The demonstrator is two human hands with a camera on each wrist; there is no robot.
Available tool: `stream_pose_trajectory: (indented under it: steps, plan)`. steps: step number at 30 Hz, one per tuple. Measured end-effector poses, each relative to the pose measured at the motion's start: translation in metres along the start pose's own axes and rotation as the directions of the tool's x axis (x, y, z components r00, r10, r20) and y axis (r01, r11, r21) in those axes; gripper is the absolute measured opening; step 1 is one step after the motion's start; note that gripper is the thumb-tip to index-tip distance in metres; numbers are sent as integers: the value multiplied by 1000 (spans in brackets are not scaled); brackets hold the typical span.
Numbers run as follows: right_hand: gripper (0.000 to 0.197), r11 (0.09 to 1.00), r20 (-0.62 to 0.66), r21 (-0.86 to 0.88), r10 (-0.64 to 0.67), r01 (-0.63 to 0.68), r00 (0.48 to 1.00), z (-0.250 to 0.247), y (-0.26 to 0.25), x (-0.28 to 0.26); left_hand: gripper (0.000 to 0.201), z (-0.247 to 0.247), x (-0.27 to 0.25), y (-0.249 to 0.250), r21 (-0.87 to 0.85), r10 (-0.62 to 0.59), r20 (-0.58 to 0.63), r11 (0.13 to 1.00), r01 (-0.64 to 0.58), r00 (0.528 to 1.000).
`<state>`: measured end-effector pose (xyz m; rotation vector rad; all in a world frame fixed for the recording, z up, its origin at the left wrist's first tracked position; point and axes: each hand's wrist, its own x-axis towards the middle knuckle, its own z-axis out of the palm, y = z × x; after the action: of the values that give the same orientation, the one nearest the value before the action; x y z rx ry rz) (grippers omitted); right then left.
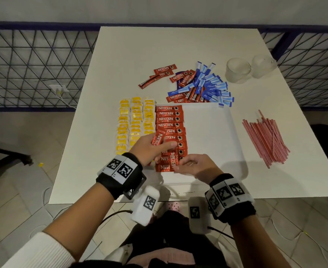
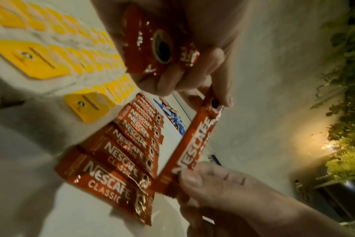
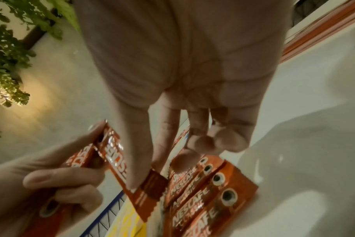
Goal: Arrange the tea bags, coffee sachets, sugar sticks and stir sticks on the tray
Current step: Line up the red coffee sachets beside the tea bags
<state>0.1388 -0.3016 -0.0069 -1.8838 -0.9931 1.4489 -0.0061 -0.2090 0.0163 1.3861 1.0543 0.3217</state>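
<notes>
Your left hand (image 1: 149, 149) clutches spare sachets (image 1: 157, 138) as supply; right hand (image 1: 196, 167) pinches one sachet (image 1: 173, 160), likely to extend red column (image 1: 169, 120) on tray (image 1: 213, 132).

A white table (image 1: 130, 55) carries a white tray (image 1: 217, 136) under the fingers (image 1: 175, 168). Left of them lie yellow tea bags (image 1: 134, 122); beyond them, a heap of red sachets and blue sticks (image 1: 200, 88); two glasses (image 1: 236, 70) farther right; striped stirrers (image 1: 265, 136) right.
</notes>
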Motion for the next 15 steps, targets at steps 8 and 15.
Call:
stream_pose_trajectory:
  steps: [8,15]
  plan:
    - [10,992,24,125,31,-33,999,-5,-3,-7,5,17,-1,-19,122,8,39,992,-13,999]
    - [16,967,-128,233,136,-104,982,-22,12,-7,24,7,6,-30,521,-61,134,853,-18,989]
